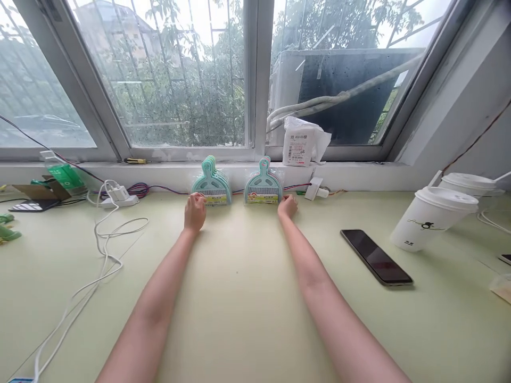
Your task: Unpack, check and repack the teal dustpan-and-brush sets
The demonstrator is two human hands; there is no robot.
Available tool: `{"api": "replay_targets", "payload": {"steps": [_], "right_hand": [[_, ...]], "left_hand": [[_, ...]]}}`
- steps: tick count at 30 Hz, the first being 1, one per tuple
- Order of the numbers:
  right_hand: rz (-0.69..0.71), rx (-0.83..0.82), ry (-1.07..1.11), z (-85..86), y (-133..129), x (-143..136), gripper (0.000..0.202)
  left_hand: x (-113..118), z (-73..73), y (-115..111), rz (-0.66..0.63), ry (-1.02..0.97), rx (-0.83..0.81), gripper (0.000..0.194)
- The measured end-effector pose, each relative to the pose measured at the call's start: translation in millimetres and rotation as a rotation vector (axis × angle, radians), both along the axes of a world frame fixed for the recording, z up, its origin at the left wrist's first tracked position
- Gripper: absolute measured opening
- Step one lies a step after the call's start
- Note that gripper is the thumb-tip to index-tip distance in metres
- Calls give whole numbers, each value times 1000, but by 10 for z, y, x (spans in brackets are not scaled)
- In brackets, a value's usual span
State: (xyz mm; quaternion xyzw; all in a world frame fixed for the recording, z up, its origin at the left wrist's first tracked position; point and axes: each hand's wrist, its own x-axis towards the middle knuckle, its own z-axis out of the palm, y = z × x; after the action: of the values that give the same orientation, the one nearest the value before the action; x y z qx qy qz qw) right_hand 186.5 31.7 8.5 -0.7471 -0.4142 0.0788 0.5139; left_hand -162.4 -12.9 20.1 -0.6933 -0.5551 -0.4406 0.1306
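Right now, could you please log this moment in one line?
left hand: at left dustpan stack; right hand: at right dustpan stack; grips: unclear; stacks: apart; phone: flat on table

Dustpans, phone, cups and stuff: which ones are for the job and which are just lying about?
For the job, it seems:
left dustpans, by the left fingers
right dustpans, by the right fingers

Probably just lying about:
phone
white cups
power strip
white packet

**Indoor workspace, home or office unclear**

A pale green tabletop point(239, 319) runs beneath a metal-framed sliding window point(183, 90). The smartphone point(377, 258), lidded drink cup point(419, 226) and white power strip point(126, 201) suit a desk area; stacks of wrapped dustpan-and-brush sets point(263, 186) suggest a small workplace, though a home cannot be excluded.
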Motion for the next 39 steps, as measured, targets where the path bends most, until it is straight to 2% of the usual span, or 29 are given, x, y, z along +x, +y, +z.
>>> {"api": "replay_targets", "payload": {"steps": [3,6,9,11,13,15,16,18,20,21,23,25,27,31,35,39], "right_hand": [[-1,76,6,20,-55,-30,27],[67,153,71,28,-144,-22,30],[86,207,155,12,-287,4,27],[86,229,231,-19,-423,11,25],[113,216,304,-65,-583,4,24],[177,169,345,-113,-743,-8,21],[223,133,357,-132,-812,-13,20],[343,62,365,-149,-905,-17,27],[495,21,293,-134,-925,-12,40],[586,20,186,-115,-909,-10,44],[748,-11,-175,-66,-836,-15,43],[841,-113,-537,-14,-724,-45,44],[830,-258,-715,29,-591,-99,47],[700,-411,-661,47,-322,-217,53],[635,-379,-607,-31,-138,-241,52],[641,-222,-521,-96,-64,-162,50]], "left_hand": [[123,6,-115,-76,82,-18,20],[367,13,-227,-181,40,-41,19],[766,6,-308,-260,-262,-176,17],[1070,5,-354,-316,-599,-414,30],[1328,21,-406,-470,-846,-686,42],[1479,55,-467,-586,-992,-835,45],[1501,75,-501,-590,-1050,-857,43],[1431,109,-581,-518,-1159,-852,39],[1232,126,-689,-484,-1240,-823,38],[1102,131,-755,-483,-1279,-812,38],[821,137,-900,-510,-1372,-797,40],[571,144,-1028,-529,-1463,-751,43],[396,146,-1102,-545,-1509,-692,43],[275,110,-1063,-531,-1500,-689,41],[282,42,-957,-515,-1459,-756,43],[293,10,-928,-529,-1452,-787,44]]}}
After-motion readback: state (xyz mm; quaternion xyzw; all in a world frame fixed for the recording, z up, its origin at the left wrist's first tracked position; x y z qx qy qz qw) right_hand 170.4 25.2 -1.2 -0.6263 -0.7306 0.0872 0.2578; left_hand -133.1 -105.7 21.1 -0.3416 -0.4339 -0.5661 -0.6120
